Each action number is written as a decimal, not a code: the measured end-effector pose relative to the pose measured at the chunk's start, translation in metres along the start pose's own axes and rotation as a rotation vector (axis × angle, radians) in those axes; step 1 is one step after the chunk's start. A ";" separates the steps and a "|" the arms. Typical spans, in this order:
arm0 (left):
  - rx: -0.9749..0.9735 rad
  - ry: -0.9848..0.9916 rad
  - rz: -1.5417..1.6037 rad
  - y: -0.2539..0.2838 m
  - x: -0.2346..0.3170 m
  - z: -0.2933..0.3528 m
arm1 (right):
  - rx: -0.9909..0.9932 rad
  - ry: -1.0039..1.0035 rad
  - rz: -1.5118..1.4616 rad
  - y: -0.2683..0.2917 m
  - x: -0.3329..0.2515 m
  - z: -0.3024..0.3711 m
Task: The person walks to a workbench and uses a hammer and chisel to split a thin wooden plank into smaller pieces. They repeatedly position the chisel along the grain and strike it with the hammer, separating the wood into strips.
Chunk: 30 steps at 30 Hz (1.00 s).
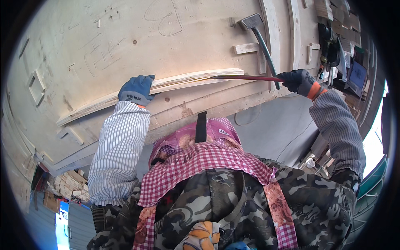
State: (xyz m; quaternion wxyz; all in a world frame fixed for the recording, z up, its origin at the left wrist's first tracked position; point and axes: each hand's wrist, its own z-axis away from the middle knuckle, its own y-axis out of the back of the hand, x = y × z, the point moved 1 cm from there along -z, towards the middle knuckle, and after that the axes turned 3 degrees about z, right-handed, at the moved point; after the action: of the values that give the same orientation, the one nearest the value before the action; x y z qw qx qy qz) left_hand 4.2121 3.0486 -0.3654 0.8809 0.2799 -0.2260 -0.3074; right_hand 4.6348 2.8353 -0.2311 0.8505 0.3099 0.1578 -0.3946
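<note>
Left hand [136, 89], gloved, pressed closed on the long wooden strip [166, 85] lying across the plywood panel [125, 37] at 11 o'clock. Right hand [301, 81], at 2 o'clock, was wrapped tight around a red pry bar [246, 77], its tip under the strip's right end. That end appeared lifted; the rest looked still seated. A hammer [260, 37] lay at 1 o'clock

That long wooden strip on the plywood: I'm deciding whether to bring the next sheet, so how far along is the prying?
Partly done. The right end of the wooden strip already stands off the plywood sheet, with the red pry bar pushed under it. In hand: the right hand grips the bar while the left hand holds the strip. Left: the strip's left end still lies against the sheet. A hatchet lies untouched nearby.
</note>
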 end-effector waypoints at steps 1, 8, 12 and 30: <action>-0.014 -0.001 -0.013 0.001 0.001 0.000 | 0.037 -0.183 -0.134 -0.007 0.014 0.000; -0.020 0.038 -0.016 0.006 0.001 -0.001 | 0.150 -0.264 0.462 -0.015 0.085 -0.039; -0.071 0.079 -0.065 0.005 0.001 0.001 | 0.213 -0.206 0.752 -0.030 0.082 -0.044; -0.018 0.057 -0.055 0.006 0.000 0.006 | 0.002 -0.212 1.346 -0.063 -0.232 0.065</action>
State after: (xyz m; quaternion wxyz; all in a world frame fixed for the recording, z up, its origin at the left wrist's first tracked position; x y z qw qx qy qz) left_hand 4.2114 3.0502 -0.3565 0.8807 0.2866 -0.1901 -0.3257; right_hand 4.4399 2.8946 -0.0882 0.9214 0.3009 -0.1538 0.1920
